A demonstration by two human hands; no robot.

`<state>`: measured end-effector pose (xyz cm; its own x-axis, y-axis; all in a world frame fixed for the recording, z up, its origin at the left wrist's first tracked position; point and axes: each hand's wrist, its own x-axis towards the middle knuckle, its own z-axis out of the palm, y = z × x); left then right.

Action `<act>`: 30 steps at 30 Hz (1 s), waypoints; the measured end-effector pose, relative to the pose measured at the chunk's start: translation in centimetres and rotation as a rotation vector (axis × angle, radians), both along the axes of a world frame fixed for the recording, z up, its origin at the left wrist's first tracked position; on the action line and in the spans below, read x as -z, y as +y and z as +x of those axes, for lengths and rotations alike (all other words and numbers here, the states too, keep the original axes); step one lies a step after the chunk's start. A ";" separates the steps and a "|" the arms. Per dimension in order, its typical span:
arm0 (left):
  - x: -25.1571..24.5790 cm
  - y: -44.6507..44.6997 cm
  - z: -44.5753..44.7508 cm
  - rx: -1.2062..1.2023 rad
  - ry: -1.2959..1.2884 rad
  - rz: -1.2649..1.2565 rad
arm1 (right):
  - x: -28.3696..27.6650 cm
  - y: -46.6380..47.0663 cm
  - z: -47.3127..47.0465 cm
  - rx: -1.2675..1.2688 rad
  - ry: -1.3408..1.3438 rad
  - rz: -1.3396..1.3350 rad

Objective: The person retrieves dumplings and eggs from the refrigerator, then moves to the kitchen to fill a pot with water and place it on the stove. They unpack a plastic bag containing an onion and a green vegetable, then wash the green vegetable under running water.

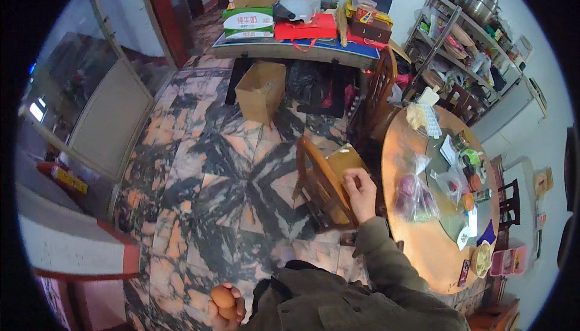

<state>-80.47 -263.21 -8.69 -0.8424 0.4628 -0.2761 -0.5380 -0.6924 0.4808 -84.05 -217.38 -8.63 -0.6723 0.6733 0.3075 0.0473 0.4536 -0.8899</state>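
My left hand (239, 306), low in the picture, is closed around brown eggs (223, 296); two show, one above the other. My right hand (361, 190) is held out over the wooden chair (324, 168), near its curved backrest. Its fingers are bent, and I cannot tell whether anything is between them or whether they touch the chair. A cardboard piece or box (345, 161) lies on the chair seat, partly hidden by the backrest and my hand.
Right of the chair stands a round wooden table (398, 150) with a plastic bag of purple and green produce (414, 199), jars and an egg tray (432, 122). An open cardboard box (260, 95) is on the marble floor. Beyond it stands a loaded table (294, 50); shelves (457, 54) are at right.
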 end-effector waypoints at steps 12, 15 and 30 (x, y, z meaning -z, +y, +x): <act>1.8 5.9 -39.3 0.270 0.057 -0.063 | -5.0 4.8 -34.4 -0.057 0.104 -0.187; -0.1 6.7 -49.5 0.368 0.111 0.006 | -6.0 5.5 -40.7 0.064 -0.013 -0.318; 0.9 19.1 -85.6 0.306 0.389 0.047 | -12.6 26.9 -82.3 -0.091 0.042 0.186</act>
<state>-166.05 -244.06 -9.58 -0.7021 0.7096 0.0584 -0.5072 -0.5560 0.6585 -166.32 -190.52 3.96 -0.7115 0.5397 0.4499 -0.0368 0.6108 -0.7910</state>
